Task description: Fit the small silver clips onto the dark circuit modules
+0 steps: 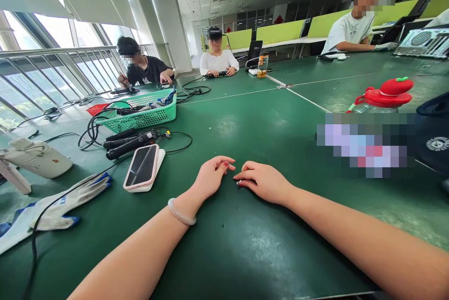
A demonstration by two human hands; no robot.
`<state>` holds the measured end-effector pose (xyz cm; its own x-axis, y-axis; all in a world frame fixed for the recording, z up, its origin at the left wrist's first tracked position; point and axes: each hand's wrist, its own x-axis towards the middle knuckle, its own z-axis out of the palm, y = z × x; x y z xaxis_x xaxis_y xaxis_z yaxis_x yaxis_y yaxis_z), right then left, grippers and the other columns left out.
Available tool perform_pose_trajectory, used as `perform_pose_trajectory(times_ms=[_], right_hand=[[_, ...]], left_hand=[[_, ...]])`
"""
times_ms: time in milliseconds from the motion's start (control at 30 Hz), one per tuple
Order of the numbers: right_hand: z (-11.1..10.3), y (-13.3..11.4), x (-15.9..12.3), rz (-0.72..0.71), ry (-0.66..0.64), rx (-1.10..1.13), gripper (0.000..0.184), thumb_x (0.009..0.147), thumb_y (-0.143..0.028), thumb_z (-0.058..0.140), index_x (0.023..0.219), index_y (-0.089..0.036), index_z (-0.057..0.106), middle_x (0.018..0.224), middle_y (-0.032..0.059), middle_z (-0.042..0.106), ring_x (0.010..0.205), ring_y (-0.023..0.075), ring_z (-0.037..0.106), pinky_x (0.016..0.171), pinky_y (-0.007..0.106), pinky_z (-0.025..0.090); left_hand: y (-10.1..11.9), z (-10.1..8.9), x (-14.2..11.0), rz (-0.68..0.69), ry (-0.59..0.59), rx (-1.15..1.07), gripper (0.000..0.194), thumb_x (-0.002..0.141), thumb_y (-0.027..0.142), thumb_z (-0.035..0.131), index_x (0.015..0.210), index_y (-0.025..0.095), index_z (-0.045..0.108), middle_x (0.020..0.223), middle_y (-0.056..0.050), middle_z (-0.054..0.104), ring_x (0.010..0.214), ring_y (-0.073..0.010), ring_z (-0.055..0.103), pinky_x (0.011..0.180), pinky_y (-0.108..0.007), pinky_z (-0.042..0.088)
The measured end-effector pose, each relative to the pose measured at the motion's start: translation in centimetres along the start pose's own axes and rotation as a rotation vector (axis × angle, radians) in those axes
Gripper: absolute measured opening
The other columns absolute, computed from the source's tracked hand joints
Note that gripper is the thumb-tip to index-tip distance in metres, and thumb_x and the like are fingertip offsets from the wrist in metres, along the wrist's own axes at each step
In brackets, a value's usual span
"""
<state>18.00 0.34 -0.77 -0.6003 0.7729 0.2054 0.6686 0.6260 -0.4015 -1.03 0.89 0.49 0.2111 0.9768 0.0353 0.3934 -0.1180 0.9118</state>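
Near the middle of the frame, the wearer's two hands rest close together over the green table [224, 253], a narrow gap between their fingertips. The right hand [264, 181] is bent down, its thumb and fingers at a small silvery piece [239, 182] just right of centre; I can't tell whether it is pinched or only touched. The left hand [211, 176] is loosely curled, thumb close under the forefinger, and I can't make out whether it grips anything. A pale bangle [180, 213] circles that wrist.

Left of centre lies a phone [143, 167], with some black-handled devices [133, 143] just beyond it and a green basket [143, 120] behind those. Work gloves [65, 204] lie at the lower left, under a black cable [34, 244]. A red-lidded bottle [382, 96] stands on the right. Across the table, a person in black [147, 71] sits upper left, another in white [219, 61] at upper centre, and a third [351, 31] upper right
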Motion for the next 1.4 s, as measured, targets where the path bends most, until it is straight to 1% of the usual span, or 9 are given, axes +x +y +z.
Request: perform_pose_trajectory(times_ms=[200,333,467,633,833,933,1200,1300,1400], right_hand=[[0.0,-0.1,-0.2,-0.060,0.002,0.044,0.020,0.090,-0.028,0.052,0.093,-0.024,0.071,0.090,0.0014,0.065,0.080,0.0147,0.061,0.075,0.028,0.046],[-0.2,0.0,-0.3,-0.054,0.000,0.080,0.019,0.089,-0.028,0.051,0.091,-0.023,0.069,0.088,0.0017,0.066,0.081,0.0151,0.060,0.075,0.029,0.045],[-0.5,-0.1,-0.3,-0.004,0.033,0.132,0.017,0.089,-0.025,0.050,0.087,-0.021,0.066,0.084,0.0014,0.066,0.076,0.0142,0.058,0.071,0.027,0.044],[-1.0,-0.3,-0.3,0.072,0.122,0.143,0.012,0.086,-0.024,0.051,0.081,-0.020,0.062,0.074,-0.0006,0.062,0.065,0.0125,0.053,0.062,0.025,0.040],[-1.2,-0.6,-0.4,0.111,0.182,0.206,0.017,0.088,-0.027,0.048,0.087,-0.022,0.064,0.072,-0.0010,0.065,0.060,0.0125,0.054,0.061,0.025,0.042],[-1.1,-0.6,-0.4,0.081,0.191,0.233,0.020,0.088,-0.027,0.046,0.094,-0.023,0.065,0.081,0.0002,0.069,0.064,0.0133,0.058,0.064,0.026,0.044],[-0.8,-0.1,-0.5,0.014,0.244,0.247,0.029,0.088,-0.018,0.043,0.096,-0.024,0.070,0.094,0.0038,0.067,0.081,0.0148,0.061,0.074,0.028,0.049],[-0.8,-0.1,-0.4,0.022,0.256,0.266,0.026,0.086,-0.018,0.046,0.094,-0.024,0.070,0.093,0.0035,0.068,0.081,0.0153,0.062,0.076,0.029,0.048],[-1.1,-0.5,-0.3,0.115,0.245,0.312,0.014,0.082,-0.024,0.055,0.086,-0.023,0.069,0.081,0.0004,0.070,0.070,0.0146,0.060,0.070,0.028,0.047]], left_hand=[[0.6,0.1,-0.6,-0.019,0.008,0.173,0.026,0.086,0.029,0.046,0.101,0.020,0.066,0.087,-0.002,0.072,0.070,-0.0126,0.060,0.070,-0.026,0.048],[0.9,0.1,-1.0,0.117,-0.029,0.356,0.027,0.085,0.022,0.047,0.102,0.023,0.068,0.093,-0.002,0.070,0.079,-0.0146,0.061,0.076,-0.028,0.048],[0.9,0.2,-1.1,0.253,-0.053,0.404,0.033,0.083,0.012,0.047,0.107,0.022,0.066,0.104,-0.004,0.067,0.095,-0.0160,0.060,0.089,-0.030,0.046],[0.7,0.2,-1.0,0.218,-0.006,0.339,0.031,0.083,0.017,0.051,0.111,0.022,0.065,0.096,-0.004,0.069,0.084,-0.0157,0.063,0.083,-0.031,0.050],[1.0,0.1,-1.0,0.216,0.004,0.342,0.032,0.080,0.025,0.059,0.112,0.025,0.065,0.086,-0.001,0.069,0.074,-0.0149,0.061,0.074,-0.029,0.049],[1.1,0.0,-1.0,0.235,-0.020,0.382,0.033,0.080,0.025,0.059,0.113,0.025,0.065,0.086,0.000,0.070,0.074,-0.0152,0.061,0.076,-0.030,0.048],[1.1,0.0,-1.1,0.250,-0.019,0.444,0.033,0.081,0.026,0.059,0.114,0.028,0.064,0.086,0.001,0.071,0.082,-0.0173,0.062,0.082,-0.033,0.045],[1.1,0.0,-1.1,0.249,-0.014,0.449,0.032,0.081,0.027,0.059,0.113,0.028,0.064,0.085,0.001,0.071,0.082,-0.0174,0.061,0.082,-0.033,0.045],[1.1,0.0,-1.0,0.246,-0.024,0.451,0.032,0.081,0.027,0.060,0.113,0.028,0.064,0.085,0.000,0.071,0.083,-0.0179,0.061,0.082,-0.032,0.045]])
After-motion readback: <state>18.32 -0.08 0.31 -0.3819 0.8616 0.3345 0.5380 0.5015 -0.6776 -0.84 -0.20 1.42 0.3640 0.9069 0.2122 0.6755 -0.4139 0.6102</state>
